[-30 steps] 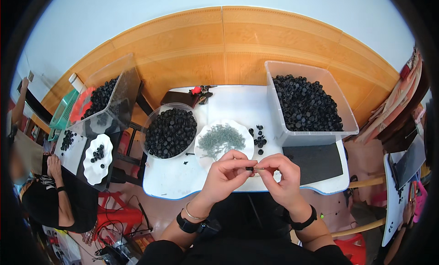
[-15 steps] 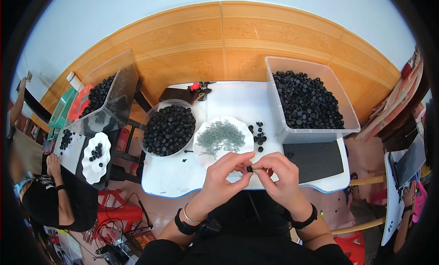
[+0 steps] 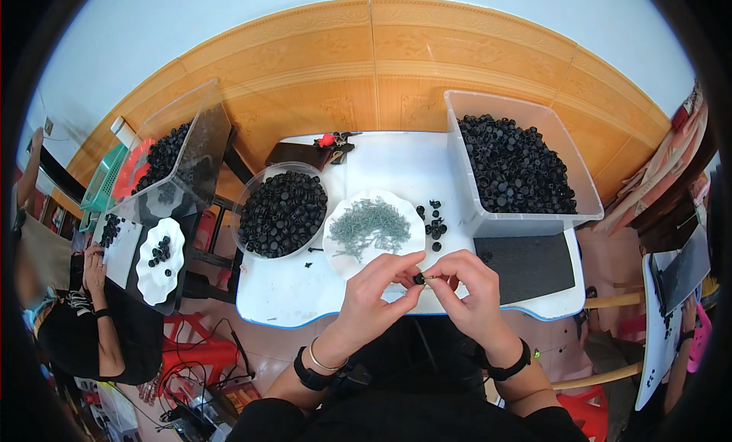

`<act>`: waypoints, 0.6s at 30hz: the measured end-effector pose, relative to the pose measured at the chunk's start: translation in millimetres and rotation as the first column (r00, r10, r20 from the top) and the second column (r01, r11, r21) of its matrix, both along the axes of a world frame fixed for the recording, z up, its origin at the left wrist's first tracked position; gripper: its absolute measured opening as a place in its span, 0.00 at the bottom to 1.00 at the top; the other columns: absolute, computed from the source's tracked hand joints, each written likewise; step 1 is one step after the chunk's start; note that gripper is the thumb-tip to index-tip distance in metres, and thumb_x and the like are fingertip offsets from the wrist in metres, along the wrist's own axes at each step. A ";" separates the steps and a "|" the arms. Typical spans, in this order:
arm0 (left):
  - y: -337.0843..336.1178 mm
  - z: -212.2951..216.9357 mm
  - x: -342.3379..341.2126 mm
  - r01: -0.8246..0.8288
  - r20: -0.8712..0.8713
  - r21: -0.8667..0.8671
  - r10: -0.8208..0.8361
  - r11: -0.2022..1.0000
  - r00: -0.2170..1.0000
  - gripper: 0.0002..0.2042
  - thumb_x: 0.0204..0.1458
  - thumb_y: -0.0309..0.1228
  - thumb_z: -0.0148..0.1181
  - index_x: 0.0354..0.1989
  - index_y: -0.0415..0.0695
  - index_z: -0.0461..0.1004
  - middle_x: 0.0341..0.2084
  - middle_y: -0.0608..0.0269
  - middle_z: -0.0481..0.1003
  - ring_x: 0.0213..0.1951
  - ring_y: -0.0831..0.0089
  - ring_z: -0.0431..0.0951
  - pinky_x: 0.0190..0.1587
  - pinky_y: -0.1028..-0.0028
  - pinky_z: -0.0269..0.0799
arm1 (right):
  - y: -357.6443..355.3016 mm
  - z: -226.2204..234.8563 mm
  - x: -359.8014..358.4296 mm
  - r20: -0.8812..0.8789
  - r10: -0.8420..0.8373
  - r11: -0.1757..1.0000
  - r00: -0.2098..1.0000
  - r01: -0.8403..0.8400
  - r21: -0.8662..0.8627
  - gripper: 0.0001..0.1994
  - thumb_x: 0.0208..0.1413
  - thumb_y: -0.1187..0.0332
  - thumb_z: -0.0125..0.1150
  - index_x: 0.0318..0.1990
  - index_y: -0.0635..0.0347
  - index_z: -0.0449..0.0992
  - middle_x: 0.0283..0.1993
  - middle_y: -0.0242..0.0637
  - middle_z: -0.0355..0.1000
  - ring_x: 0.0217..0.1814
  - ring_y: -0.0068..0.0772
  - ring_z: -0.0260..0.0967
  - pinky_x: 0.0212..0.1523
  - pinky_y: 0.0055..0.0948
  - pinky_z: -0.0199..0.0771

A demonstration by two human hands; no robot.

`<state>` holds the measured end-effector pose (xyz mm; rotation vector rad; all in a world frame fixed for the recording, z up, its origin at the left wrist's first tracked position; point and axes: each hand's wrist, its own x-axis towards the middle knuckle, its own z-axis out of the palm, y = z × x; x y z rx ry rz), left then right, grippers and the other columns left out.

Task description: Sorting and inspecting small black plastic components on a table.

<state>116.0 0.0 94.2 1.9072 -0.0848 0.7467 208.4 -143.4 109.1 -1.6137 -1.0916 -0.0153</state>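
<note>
Just above the table's near edge, my left hand (image 3: pixel 372 293) pinches a small black plastic cap (image 3: pixel 418 279) between thumb and fingertips. From the other side my right hand (image 3: pixel 469 291) is closed with its thumb and index fingertips on a thin screw-like piece (image 3: pixel 430 277) that meets the cap. Fingers partly hide both parts. Right behind my hands, a white scalloped plate (image 3: pixel 333 265) bears a heap of thin grey screws (image 3: pixel 371 225). A few loose black caps (image 3: pixel 436 229) lie on the table to the right of the plate.
A round clear tub (image 3: pixel 245 205) full of black caps stands left of the plate. At the back right is a big clear bin (image 3: pixel 526 227) of similar caps, with a dark mat (image 3: pixel 530 270) before it. Another person's hand (image 3: pixel 94 270) works at a side table on the left.
My hands keep their pinch on the cap and the thin piece, with only a slight shift of the fingers. The view has tilted a little. The person on the left has raised a hand.
</note>
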 end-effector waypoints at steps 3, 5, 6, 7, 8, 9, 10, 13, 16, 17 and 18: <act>-1.2 0.3 0.4 -0.023 0.008 0.033 0.023 0.999 1.000 0.23 0.38 0.14 0.63 0.48 0.38 0.72 0.31 0.58 0.75 0.31 0.74 0.78 0.33 0.78 0.76 | 0.5 -2.3 0.6 0.009 -0.009 1.000 1.000 0.009 -0.004 0.05 0.48 0.78 0.61 0.33 0.60 0.76 0.32 0.33 0.72 0.28 0.23 0.70 0.22 0.19 0.67; -2.2 -1.2 0.3 -0.037 0.013 0.051 0.037 0.998 0.999 0.23 0.38 0.15 0.63 0.47 0.38 0.72 0.30 0.58 0.75 0.31 0.74 0.78 0.33 0.78 0.75 | 1.4 -3.0 -0.2 0.004 -0.013 1.000 1.000 0.013 -0.003 0.05 0.48 0.78 0.61 0.33 0.60 0.76 0.32 0.33 0.72 0.28 0.24 0.70 0.22 0.19 0.67; -2.3 -1.7 0.1 -0.051 0.019 0.069 0.050 0.996 0.999 0.23 0.38 0.15 0.64 0.47 0.39 0.72 0.30 0.58 0.75 0.30 0.73 0.78 0.32 0.78 0.75 | 2.3 -3.1 -1.3 -0.030 -0.015 1.000 0.999 0.015 0.001 0.05 0.46 0.80 0.61 0.32 0.62 0.76 0.32 0.34 0.72 0.28 0.23 0.69 0.23 0.19 0.67; -1.9 -1.8 -0.1 -0.052 0.019 0.069 0.051 0.996 0.999 0.23 0.38 0.15 0.64 0.47 0.39 0.72 0.30 0.58 0.75 0.30 0.73 0.78 0.32 0.78 0.75 | 3.0 -3.4 -2.2 -0.064 -0.016 1.000 0.998 0.017 0.004 0.05 0.45 0.81 0.61 0.31 0.63 0.75 0.32 0.35 0.71 0.28 0.23 0.68 0.25 0.18 0.67; -1.7 -1.9 0.1 -0.063 0.030 0.104 0.061 0.993 0.998 0.23 0.38 0.15 0.64 0.47 0.39 0.73 0.30 0.58 0.75 0.30 0.73 0.78 0.32 0.78 0.75 | 2.9 -4.6 -2.4 -0.064 -0.016 1.000 0.998 0.017 0.004 0.05 0.45 0.81 0.61 0.31 0.63 0.75 0.32 0.35 0.71 0.28 0.23 0.68 0.25 0.18 0.67; -1.5 -2.0 0.2 -0.075 0.041 0.138 0.070 0.988 0.997 0.23 0.38 0.15 0.64 0.47 0.39 0.73 0.30 0.58 0.75 0.29 0.72 0.78 0.32 0.78 0.75 | 2.9 -6.7 -2.3 -0.075 -0.011 1.000 0.997 0.011 0.003 0.05 0.45 0.81 0.60 0.31 0.63 0.75 0.33 0.35 0.71 0.29 0.23 0.69 0.25 0.18 0.67; -1.6 -2.9 0.3 -0.074 0.041 0.138 0.069 0.988 0.997 0.23 0.38 0.15 0.64 0.47 0.39 0.73 0.30 0.58 0.75 0.29 0.72 0.78 0.32 0.78 0.75 | 3.0 -8.6 -2.1 -0.086 -0.005 1.000 0.996 0.006 0.001 0.05 0.45 0.81 0.60 0.31 0.63 0.75 0.33 0.35 0.71 0.30 0.23 0.69 0.25 0.18 0.67; -2.9 -6.4 0.4 -0.092 0.055 0.146 0.084 0.985 0.995 0.23 0.37 0.15 0.65 0.46 0.39 0.73 0.29 0.59 0.75 0.28 0.72 0.78 0.32 0.78 0.74 | 2.9 -12.1 -0.7 -0.150 0.010 1.000 0.989 -0.009 0.007 0.05 0.46 0.80 0.61 0.32 0.63 0.76 0.35 0.36 0.73 0.32 0.24 0.71 0.27 0.19 0.68; -4.7 -7.0 1.3 -0.115 0.065 0.142 0.107 0.983 0.992 0.22 0.37 0.15 0.65 0.46 0.39 0.73 0.28 0.59 0.75 0.29 0.72 0.78 0.32 0.77 0.74 | 3.1 -16.0 -0.5 -0.131 0.051 0.998 0.990 -0.046 0.045 0.05 0.48 0.79 0.61 0.34 0.62 0.76 0.37 0.37 0.74 0.34 0.26 0.73 0.30 0.20 0.72; -4.6 -7.7 2.0 -0.141 0.082 0.172 0.129 0.975 0.988 0.22 0.37 0.15 0.64 0.45 0.38 0.73 0.28 0.59 0.75 0.29 0.72 0.78 0.32 0.77 0.74 | 3.5 -17.5 -1.1 -0.132 0.035 0.998 0.991 -0.029 0.048 0.05 0.48 0.79 0.61 0.34 0.62 0.76 0.37 0.37 0.74 0.34 0.26 0.73 0.30 0.20 0.72; -4.8 -8.3 2.9 -0.166 0.099 0.201 0.148 0.965 0.984 0.22 0.36 0.15 0.64 0.45 0.38 0.73 0.28 0.59 0.75 0.29 0.72 0.78 0.32 0.77 0.74 | 4.2 -18.8 -1.6 -0.187 0.065 0.997 0.980 -0.055 0.056 0.05 0.48 0.79 0.60 0.34 0.63 0.76 0.38 0.39 0.75 0.36 0.27 0.74 0.33 0.20 0.74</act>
